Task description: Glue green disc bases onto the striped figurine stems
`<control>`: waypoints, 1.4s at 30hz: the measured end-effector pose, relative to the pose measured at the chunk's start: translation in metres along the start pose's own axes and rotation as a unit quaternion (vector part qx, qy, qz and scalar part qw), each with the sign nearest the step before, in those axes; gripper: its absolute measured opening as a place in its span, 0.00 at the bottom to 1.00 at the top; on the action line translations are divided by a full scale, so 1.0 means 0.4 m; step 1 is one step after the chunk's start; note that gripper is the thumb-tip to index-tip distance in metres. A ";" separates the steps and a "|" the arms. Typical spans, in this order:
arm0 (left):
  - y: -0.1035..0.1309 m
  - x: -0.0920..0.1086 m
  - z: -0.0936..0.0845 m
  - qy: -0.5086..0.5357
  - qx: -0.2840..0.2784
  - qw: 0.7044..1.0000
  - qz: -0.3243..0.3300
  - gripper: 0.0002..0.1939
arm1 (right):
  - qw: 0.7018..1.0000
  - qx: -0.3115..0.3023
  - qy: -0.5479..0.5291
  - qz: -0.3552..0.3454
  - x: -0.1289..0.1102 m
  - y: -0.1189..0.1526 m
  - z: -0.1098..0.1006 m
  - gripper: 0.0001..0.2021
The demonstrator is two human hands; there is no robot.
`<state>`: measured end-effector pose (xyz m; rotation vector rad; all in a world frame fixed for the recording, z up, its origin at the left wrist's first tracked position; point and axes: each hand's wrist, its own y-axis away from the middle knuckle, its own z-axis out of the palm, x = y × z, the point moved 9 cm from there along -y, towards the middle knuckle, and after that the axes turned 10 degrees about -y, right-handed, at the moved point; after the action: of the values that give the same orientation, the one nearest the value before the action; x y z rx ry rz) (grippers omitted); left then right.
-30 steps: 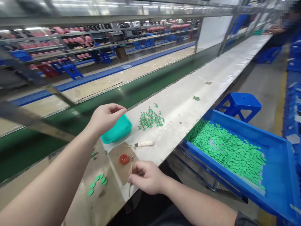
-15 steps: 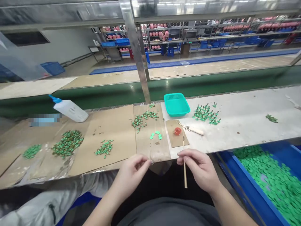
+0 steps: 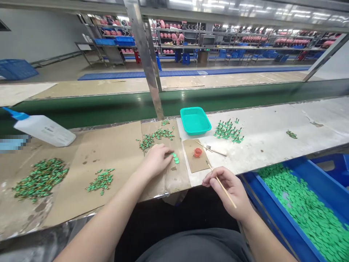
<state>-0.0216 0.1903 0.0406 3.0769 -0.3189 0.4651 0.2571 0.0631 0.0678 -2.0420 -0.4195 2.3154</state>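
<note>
My left hand (image 3: 158,160) reaches over the cardboard, its thumb and forefinger apart beside the flat green discs (image 3: 176,160); part of the disc group is hidden under it. Just behind that hand lies a scattered pile of small green-and-brown pieces (image 3: 163,134). My right hand (image 3: 229,189) is closed around a thin wooden-handled brush (image 3: 225,191), its dark tip pointing away from me. Near that tip, a small red cup (image 3: 197,152) stands on a cardboard square (image 3: 195,166). A thin stick and a light-handled tool (image 3: 218,151) lie beside it.
A turquoise basket (image 3: 195,122) stands behind the cup, with upright green pieces (image 3: 229,131) to its right. At left are a white glue bottle (image 3: 45,129) and more piles (image 3: 40,178). A blue bin (image 3: 294,236) of green discs sits below the table edge at right.
My left hand has moved forward from the table edge onto the green discs. The brush in my right hand has tilted, its rear end swinging right. The view has shifted to the right.
</note>
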 end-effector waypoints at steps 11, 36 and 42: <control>0.120 -0.014 0.031 0.200 -0.042 0.973 -0.106 0.19 | 0.957 -0.080 0.278 -0.007 0.144 -0.198 0.202 0.06; 0.211 0.015 0.039 0.148 0.021 0.981 -0.123 0.17 | 0.950 -0.026 0.312 -0.021 0.126 -0.087 0.147 0.10; 0.203 0.029 0.045 0.131 0.043 0.990 -0.026 0.20 | 0.945 -0.031 0.317 -0.079 0.098 -0.078 0.139 0.08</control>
<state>-0.0218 0.1078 0.0255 3.0437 -0.2166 0.8915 0.1923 0.0907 0.0424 -2.5048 -0.5884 1.4514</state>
